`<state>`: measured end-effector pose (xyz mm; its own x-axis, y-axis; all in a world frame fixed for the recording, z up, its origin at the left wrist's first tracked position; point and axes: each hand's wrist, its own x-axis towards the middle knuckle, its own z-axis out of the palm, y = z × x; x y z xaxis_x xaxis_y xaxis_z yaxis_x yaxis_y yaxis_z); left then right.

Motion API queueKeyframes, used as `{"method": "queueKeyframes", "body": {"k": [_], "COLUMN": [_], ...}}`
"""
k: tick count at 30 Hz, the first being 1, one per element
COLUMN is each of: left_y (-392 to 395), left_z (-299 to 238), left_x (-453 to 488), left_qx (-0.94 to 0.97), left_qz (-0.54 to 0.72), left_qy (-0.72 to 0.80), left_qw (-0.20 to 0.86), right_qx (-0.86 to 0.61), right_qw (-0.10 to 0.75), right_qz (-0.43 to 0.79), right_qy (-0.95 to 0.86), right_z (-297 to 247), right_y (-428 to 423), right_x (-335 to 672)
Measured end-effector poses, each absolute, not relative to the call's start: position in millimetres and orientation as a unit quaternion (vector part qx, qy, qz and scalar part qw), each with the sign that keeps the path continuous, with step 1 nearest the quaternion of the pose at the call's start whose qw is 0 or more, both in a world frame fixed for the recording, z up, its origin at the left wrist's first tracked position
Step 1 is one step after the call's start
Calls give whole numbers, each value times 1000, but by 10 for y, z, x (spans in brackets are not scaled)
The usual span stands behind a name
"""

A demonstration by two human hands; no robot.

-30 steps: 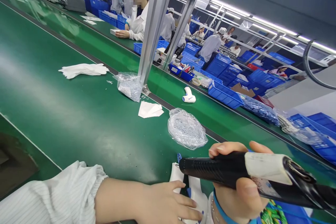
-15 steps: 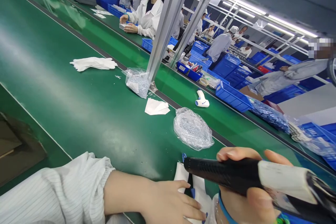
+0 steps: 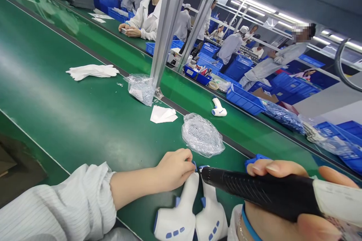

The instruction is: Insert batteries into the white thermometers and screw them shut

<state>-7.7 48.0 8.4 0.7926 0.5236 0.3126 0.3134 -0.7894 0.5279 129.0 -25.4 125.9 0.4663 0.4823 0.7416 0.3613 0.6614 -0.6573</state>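
Two white thermometer guns (image 3: 177,222) with blue buttons lie side by side on the green bench, handles pointing away from me. My left hand (image 3: 177,167) is closed, fingertips pinched together at the blue handle end of the left gun; whether they hold something small is hidden. My right hand (image 3: 273,216) grips a black and white electric screwdriver (image 3: 260,190). Its tip comes close to the handle end of the right thermometer gun (image 3: 212,220); contact is unclear. Just beyond lies an open clear plastic bag (image 3: 202,135) of small metal screws.
A second bag of small parts (image 3: 141,89), a white paper (image 3: 163,114) and white gloves (image 3: 92,70) lie farther left. A metal post (image 3: 165,34) rises at the bench's far edge. Another thermometer gun (image 3: 218,108) lies beyond it. A co-worker (image 3: 147,17) sits across.
My left hand has moved off the thermometer guns' bodies up to the handle ends, and its fingers have closed. Both guns now show more fully. The screwdriver stays in my right hand.
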Motion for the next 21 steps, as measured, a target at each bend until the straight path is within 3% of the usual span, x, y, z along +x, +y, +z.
{"method": "queueKeyframes", "body": {"k": [6, 12, 21], "left_y": [453, 455, 447], "left_z": [107, 141, 66], "left_x": [-79, -53, -23], "left_qx": [916, 870, 853], "left_qz": [222, 204, 218], "left_qy": [229, 253, 261], "left_qw": [244, 371, 395], "right_qx": [-398, -415, -414], "right_qw": [754, 753, 751], "right_qz": [28, 20, 5], "right_qy": [-522, -510, -515], "right_z": [1280, 1273, 1320], "right_y": [-259, -279, -320], "right_x": [1273, 1274, 1282]}}
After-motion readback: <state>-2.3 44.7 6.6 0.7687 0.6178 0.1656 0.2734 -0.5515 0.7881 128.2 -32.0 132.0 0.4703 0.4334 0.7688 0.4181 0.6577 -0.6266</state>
